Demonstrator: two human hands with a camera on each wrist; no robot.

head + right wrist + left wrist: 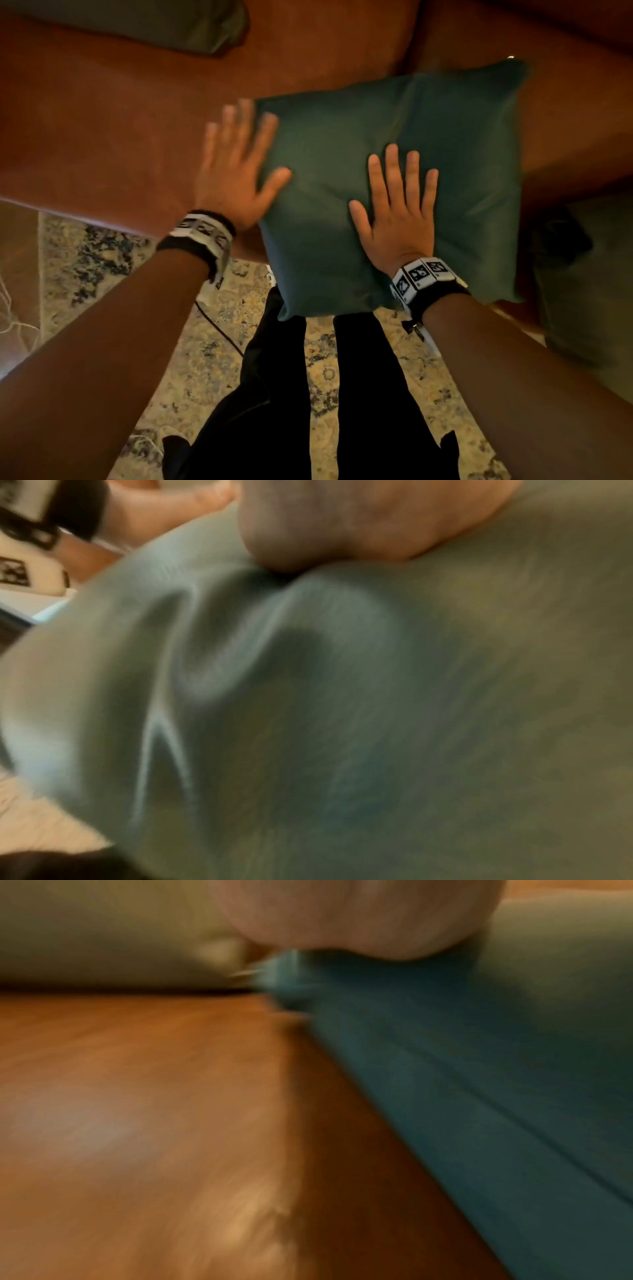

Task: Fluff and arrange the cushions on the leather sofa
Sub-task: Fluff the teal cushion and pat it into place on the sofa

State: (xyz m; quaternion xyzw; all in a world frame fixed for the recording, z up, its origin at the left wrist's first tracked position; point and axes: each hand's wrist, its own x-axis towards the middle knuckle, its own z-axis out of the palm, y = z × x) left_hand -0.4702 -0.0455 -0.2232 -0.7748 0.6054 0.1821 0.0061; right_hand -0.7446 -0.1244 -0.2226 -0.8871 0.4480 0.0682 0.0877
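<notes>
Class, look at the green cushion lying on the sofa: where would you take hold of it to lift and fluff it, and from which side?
Probably by its two side edges, one hand on each. The green cushion lies flat on the sofa, its near corner overhanging the seat front. The left hand is already at the left edge; the right hand lies flat on top and would move to the right edge, which is free.

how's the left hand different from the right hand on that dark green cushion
The right hand lies flat on the face of the dark green cushion, fully over the fabric; the left hand meets only the cushion's left edge, its thumb over the fabric and its fingers over the brown leather sofa. The left hand is motion-blurred in the head view; the right hand is sharp. Both have straight, spread fingers and wear marker wristbands.
</notes>
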